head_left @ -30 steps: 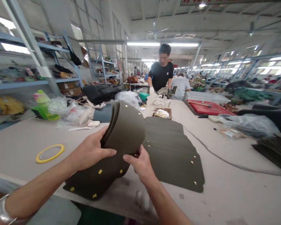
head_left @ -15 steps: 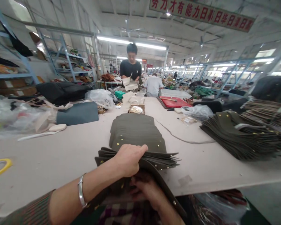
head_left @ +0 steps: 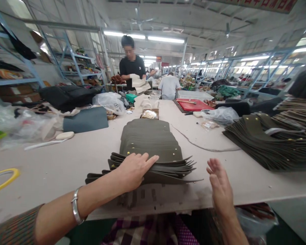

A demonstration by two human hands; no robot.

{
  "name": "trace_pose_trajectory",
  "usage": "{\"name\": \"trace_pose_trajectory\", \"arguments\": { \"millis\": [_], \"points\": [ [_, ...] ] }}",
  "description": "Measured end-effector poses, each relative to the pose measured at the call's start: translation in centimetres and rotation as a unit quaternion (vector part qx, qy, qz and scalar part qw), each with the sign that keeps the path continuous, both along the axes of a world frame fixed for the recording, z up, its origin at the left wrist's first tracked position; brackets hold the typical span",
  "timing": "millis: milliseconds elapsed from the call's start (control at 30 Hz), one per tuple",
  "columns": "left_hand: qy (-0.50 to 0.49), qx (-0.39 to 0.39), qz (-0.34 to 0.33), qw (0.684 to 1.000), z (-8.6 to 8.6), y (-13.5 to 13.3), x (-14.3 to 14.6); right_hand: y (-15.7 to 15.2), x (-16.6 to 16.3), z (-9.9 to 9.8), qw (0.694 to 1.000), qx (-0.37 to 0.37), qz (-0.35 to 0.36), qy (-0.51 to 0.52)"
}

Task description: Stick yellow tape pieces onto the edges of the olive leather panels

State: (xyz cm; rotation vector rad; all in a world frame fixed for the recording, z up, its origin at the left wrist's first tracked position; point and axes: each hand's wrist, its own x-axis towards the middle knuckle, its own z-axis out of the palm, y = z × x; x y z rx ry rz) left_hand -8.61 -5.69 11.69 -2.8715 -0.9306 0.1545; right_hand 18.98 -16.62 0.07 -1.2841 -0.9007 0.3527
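My left hand (head_left: 134, 167) lies flat, fingers stretched out, on top of a stack of dark olive cut pieces (head_left: 168, 168) with small metal studs at the near edge of the worktable (head_left: 66, 163). My right hand (head_left: 219, 185) hovers open to the right of that stack, fingers spread, holding nothing. Behind the stack a row of overlapping olive pieces (head_left: 148, 136) runs away from me. A silver bracelet (head_left: 75, 211) circles my left wrist.
A big heap of the same olive pieces (head_left: 270, 139) lies at the right. A yellow tape roll (head_left: 3, 177) sits at the left, with plastic bags (head_left: 28, 126) and a grey piece (head_left: 85, 119) behind. A cable (head_left: 199, 144) crosses the table. A person in black (head_left: 131, 68) stands at the far end.
The bundle I held up in both hands has been laid down flat at the table edge. My right hand came out from under it and opened; my left hand flattened on top.
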Motion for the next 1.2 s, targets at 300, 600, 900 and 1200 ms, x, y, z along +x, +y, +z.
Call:
{"name": "trace_pose_trajectory", "arguments": {
  "millis": [300,600,900,1200],
  "points": [
    [-0.074,0.007,0.015,0.997,-1.1,-0.6,-0.7,3.5,-7.6,-0.6,0.996,0.004,0.048,0.079],
    [-0.083,0.002,0.044,0.996,-1.5,0.5,-1.5,3.3,-6.6,-1.4,0.991,0.009,0.132,0.009],
    [-0.090,0.009,-0.006,0.996,-0.7,-0.4,-2.4,2.9,-3.6,-0.1,0.964,-0.193,0.131,-0.127],
    [-0.157,-0.050,0.077,0.983,1.2,-0.3,-13.1,3.7,-2.5,-1.1,0.949,-0.248,0.085,-0.176]
  ]
}}
